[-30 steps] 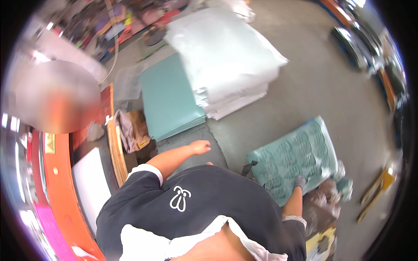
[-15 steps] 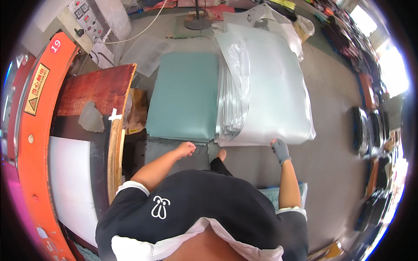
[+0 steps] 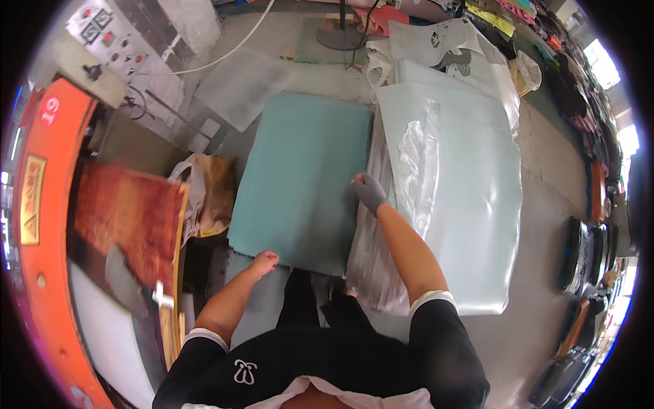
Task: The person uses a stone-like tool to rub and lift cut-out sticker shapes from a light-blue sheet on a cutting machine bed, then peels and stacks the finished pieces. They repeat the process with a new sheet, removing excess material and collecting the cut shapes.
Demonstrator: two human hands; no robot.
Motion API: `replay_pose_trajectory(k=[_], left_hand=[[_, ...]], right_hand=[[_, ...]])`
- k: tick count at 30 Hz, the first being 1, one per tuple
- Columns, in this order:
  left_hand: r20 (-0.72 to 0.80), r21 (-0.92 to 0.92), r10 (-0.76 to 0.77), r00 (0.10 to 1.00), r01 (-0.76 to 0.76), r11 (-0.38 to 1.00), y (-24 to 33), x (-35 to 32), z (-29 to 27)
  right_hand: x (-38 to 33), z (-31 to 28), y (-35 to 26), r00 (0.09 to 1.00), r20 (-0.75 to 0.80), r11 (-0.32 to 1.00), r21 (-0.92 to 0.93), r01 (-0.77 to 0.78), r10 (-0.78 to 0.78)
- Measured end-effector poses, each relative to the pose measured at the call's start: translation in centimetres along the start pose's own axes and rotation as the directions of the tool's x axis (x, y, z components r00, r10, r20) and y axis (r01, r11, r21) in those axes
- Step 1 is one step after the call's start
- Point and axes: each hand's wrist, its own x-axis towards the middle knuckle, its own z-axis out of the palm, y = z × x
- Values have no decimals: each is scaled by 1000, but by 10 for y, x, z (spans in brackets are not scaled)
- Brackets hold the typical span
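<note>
A stack of green sheets (image 3: 300, 170) lies in front of me. At its near edge is my bare left hand (image 3: 264, 262), fingers curled in. My right hand (image 3: 371, 192), in a grey glove with bare fingertips, is closed over the stack's right edge. Whether either hand pinches a sheet cannot be made out. Right of the green stack stands a taller pile of pale translucent sheets (image 3: 470, 204). Crumpled clear plastic film (image 3: 415, 170) lies along the pile's left side, beneath my right forearm.
An orange machine frame (image 3: 51, 225) and a reddish board (image 3: 126, 218) stand at left. Beside them sits a brown bag (image 3: 216, 191). A control panel (image 3: 112, 41) with a white cable is at far left. A round black stand base (image 3: 340, 37) is behind the stacks. Dark piles line the right.
My right hand has moved left from the pale pile's near edge to the green stack's right edge. The left hand stays by the green stack's near edge. The view has shifted and turned.
</note>
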Motion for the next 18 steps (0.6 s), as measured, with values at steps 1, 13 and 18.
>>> replay_pose_trajectory(k=[1, 13, 18], left_hand=[[-2, -7, -31, 1000, 31, 999, 6, 27, -4], [25, -366, 53, 998, -40, 930, 48, 373, 48], [-18, -517, -14, 1000, 3, 856, 81, 456, 70]], right_hand=[[23, 12, 11, 999, -31, 1000, -25, 16, -16], [306, 75, 198, 929, -139, 911, -194, -365, 343], [418, 88, 258, 953, -223, 947, -199, -251, 205]])
